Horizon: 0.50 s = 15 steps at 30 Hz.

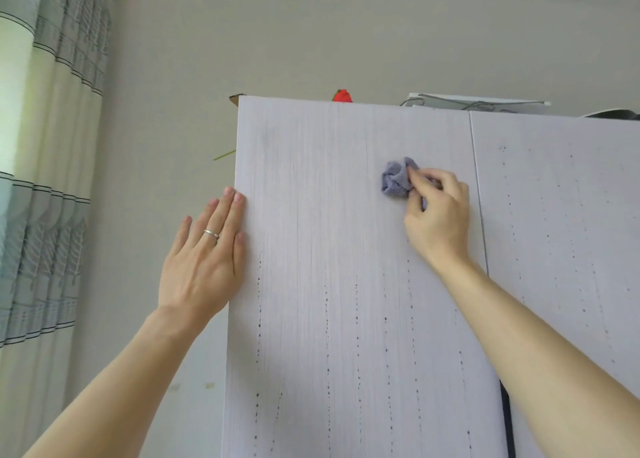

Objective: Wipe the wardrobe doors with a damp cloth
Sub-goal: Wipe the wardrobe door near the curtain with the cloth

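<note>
My right fingers (pixel 419 182) pinch the crumpled purple cloth (pixel 396 178) against the left wardrobe door (pixel 329 267), high up near its top edge. At eight o'clock from the cloth, my left hand (pixel 204 256) lies flat on that door's left edge, its fingers straight and close together. The right door (pixel 554 215) stands at three o'clock and the curtain (pixel 45 180) at nine.

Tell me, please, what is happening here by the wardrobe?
A person is wiping the left wardrobe door with a bunched purple cloth, pinched in the right hand near the top. The left hand rests flat against the door's left edge. Dotted dark streaks show lower down and on the right door.
</note>
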Available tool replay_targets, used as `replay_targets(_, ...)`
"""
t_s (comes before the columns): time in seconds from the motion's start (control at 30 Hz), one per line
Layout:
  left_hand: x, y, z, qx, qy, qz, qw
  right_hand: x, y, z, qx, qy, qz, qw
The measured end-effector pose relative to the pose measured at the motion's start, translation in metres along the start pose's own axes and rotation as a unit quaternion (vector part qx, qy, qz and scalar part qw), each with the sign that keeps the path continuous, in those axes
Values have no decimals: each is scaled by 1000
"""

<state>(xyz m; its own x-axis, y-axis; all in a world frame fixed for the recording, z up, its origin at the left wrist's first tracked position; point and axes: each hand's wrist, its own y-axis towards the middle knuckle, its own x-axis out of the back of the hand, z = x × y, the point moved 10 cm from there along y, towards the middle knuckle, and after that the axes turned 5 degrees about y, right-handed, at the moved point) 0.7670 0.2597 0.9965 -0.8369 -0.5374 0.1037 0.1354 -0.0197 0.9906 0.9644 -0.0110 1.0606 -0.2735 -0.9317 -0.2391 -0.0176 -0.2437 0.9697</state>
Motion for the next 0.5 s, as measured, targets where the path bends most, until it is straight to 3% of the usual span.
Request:
replay_targets(0.1,1,-1,-1,12,-4,-1,1000,15,-15,-22,-71,-7,-16,997)
replay_targets(0.27,2,-1,-5,32,-19,7,999,28,-106,16,82,4,49,995)
replay_targets(0.37,2,-5,-3,36,-27,14,999,24,-85,9,105,7,83,991)
replay_targets(0.5,4,-4,-8,45,-34,23,998,37,-8,-51,-94,-17,6,995)
